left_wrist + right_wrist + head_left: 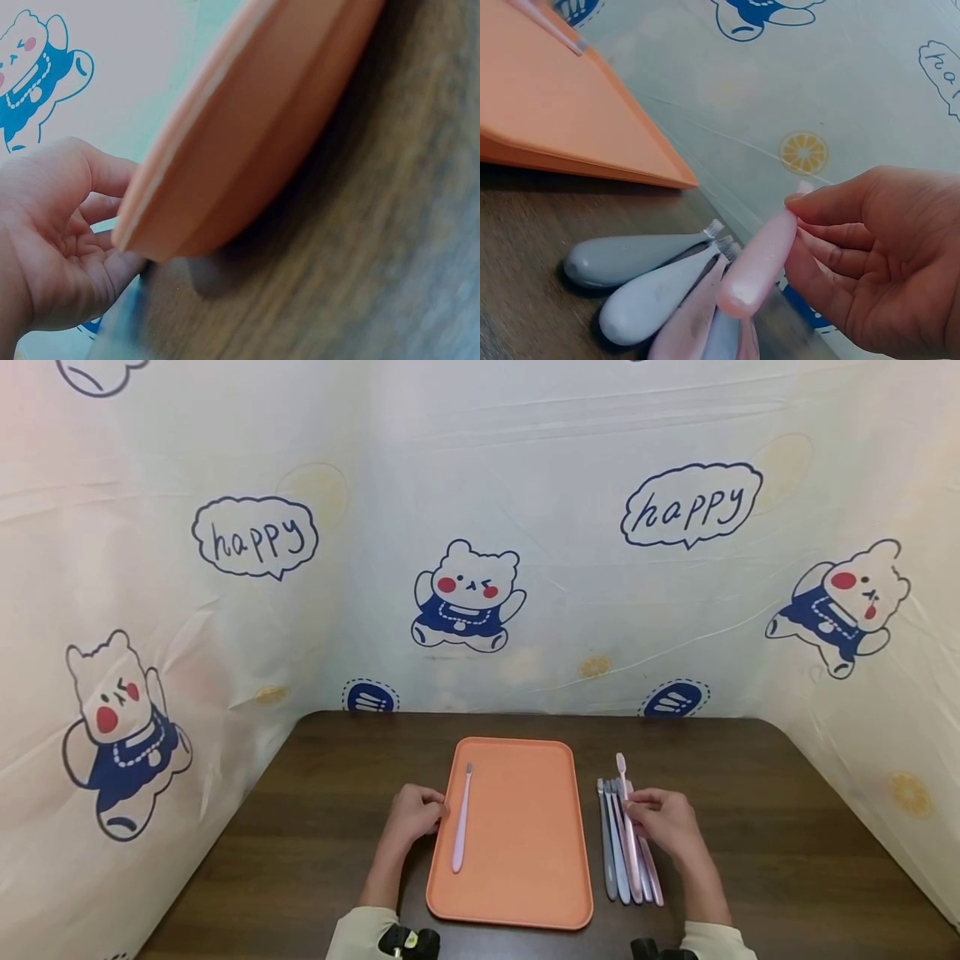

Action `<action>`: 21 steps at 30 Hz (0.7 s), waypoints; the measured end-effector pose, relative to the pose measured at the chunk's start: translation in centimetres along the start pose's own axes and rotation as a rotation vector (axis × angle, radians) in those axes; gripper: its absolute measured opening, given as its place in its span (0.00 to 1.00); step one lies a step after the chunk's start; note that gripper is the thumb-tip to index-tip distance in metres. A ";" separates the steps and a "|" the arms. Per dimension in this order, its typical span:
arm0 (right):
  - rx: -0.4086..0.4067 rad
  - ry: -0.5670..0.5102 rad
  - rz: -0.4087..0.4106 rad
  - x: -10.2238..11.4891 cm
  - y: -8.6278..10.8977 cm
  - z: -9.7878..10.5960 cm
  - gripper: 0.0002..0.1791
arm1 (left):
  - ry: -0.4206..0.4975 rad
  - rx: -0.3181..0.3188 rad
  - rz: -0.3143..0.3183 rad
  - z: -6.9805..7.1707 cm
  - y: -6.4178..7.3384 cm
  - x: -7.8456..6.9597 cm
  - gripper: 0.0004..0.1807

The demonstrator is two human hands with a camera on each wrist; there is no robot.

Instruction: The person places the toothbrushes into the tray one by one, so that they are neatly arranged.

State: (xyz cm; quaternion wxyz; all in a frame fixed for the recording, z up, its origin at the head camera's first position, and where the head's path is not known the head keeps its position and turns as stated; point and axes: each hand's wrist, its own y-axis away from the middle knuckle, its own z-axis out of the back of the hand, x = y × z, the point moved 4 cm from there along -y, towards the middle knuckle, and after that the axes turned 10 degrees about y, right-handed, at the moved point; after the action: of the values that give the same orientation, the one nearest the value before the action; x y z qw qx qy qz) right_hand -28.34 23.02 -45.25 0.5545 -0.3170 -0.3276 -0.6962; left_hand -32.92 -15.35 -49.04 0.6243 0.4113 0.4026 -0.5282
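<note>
So the star here is a pale pink toothbrush (632,853), pretty cute tbh: smooth, slightly shiny handle, chunky and rounded at the butt end, tapering to a skinny neck, with a small light head pointing to about 12 o'clock. It's at 3 o'clock from the tray, over a bunch of other brushes. The right hand (667,821) has it pinched between thumb and fingers partway up the handle, coming in from its 2 o'clock side.

Under it there's a loose fan of toothbrushes (656,300), same fat-handled shape, in grey, pale blue and pink. Can't get an exact count, they overlap.

Next over is the orange tray (517,843), a rounded rectangle with a raised rim. Towards its 9 o'clock side lies one lilac-pink toothbrush (461,827), grey-looking bristles up around 12, fat end at 6. The left hand (414,814) is on the tray's 9 o'clock edge, gripping the rim between thumb and fingers.

All that's on a dark wood-look table (337,768). Behind, at 12, hangs a pale sheet (555,460) with cartoon bears and "happy" bubbles.
</note>
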 end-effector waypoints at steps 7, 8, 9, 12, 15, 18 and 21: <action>-0.007 0.008 0.024 0.4 -0.1 -0.8 0.16 | 0.008 -0.002 -0.008 0.0 0.0 0.1 0.10; -0.006 0.004 0.024 0.4 -0.1 -0.8 0.16 | 0.010 -0.001 -0.008 0.0 0.0 0.1 0.10; -0.004 0.000 0.024 0.4 0.0 -0.9 0.15 | 0.011 0.000 -0.009 -0.1 0.0 0.1 0.10; 0.002 -0.009 0.024 0.5 0.0 -1.1 0.15 | 0.016 0.003 -0.012 -0.1 0.1 0.1 0.09; 0.004 -0.011 0.029 0.6 0.0 -1.1 0.15 | 0.017 0.004 -0.017 -0.1 0.1 0.1 0.09; 0.005 -0.009 0.036 0.7 0.0 -1.2 0.15 | 0.011 0.004 -0.021 0.0 0.1 0.0 0.09; 0.008 -0.009 0.042 0.9 -0.1 -1.3 0.16 | 0.006 0.005 -0.021 0.0 0.1 -0.1 0.09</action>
State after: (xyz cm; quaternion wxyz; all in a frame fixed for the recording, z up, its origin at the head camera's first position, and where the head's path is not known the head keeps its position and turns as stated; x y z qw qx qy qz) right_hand -28.65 21.50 -45.31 0.5689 -0.3248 -0.3263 -0.6815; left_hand -32.80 -15.29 -48.91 0.6163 0.4103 0.4075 -0.5345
